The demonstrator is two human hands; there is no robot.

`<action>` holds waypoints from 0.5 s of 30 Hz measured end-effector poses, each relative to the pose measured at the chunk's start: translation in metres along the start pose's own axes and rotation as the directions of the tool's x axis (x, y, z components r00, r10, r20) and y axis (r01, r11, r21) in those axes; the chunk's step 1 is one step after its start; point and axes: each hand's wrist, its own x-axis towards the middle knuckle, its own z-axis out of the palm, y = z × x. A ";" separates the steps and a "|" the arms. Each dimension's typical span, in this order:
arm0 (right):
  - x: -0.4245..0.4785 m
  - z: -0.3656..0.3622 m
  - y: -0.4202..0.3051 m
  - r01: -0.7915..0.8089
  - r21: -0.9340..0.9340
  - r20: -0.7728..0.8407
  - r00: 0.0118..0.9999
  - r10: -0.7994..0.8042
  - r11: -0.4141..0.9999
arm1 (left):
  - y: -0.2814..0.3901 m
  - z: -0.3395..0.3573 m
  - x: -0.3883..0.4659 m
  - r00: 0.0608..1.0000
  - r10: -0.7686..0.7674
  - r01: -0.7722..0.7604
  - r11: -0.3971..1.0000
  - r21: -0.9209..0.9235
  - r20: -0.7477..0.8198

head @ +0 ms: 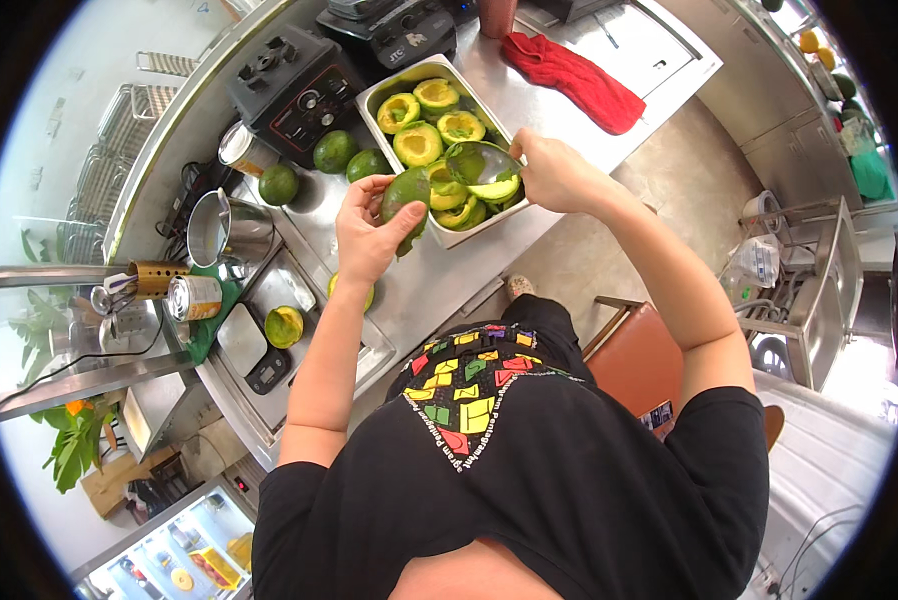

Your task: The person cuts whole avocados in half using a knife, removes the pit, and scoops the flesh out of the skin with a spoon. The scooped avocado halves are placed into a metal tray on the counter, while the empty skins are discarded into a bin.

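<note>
My left hand (365, 244) holds a green avocado shell (404, 201) at the near left corner of a steel pan (460, 238). Several peeled avocado halves (417, 144) lie in this pan, hollow where the pit sat. Over the pan's right end, my right hand (561, 171) grips what looks like a broad, shiny metal spoon (498, 163); its handle is hidden by the fingers. A pale green avocado slice (495, 189) shows just under the spoon. Whether it rests on the spoon or in the pan I cannot tell.
Whole avocados (336, 151) sit beside a blender base (299, 97). A red cloth (573, 82) lies on the steel counter (449, 274). Further left are a steel pitcher (248, 229), a kitchen scale (250, 345), an avocado shell (284, 327) and a can (194, 298). An orange-brown chair (636, 356) stands behind right.
</note>
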 end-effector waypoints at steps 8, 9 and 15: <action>0.037 -0.023 0.030 0.219 -0.062 0.186 0.961 -0.205 0.974 | 0.000 0.069 0.020 0.907 0.402 -0.379 0.656 0.652 0.123; 0.039 -0.025 0.033 0.254 -0.070 0.193 0.952 -0.236 0.965 | 0.000 0.073 0.022 0.904 0.408 -0.377 0.615 0.693 0.129; 0.044 -0.020 0.048 0.377 -0.115 0.094 0.925 -0.368 0.919 | 0.000 0.095 0.025 0.907 0.417 -0.286 0.497 0.819 0.064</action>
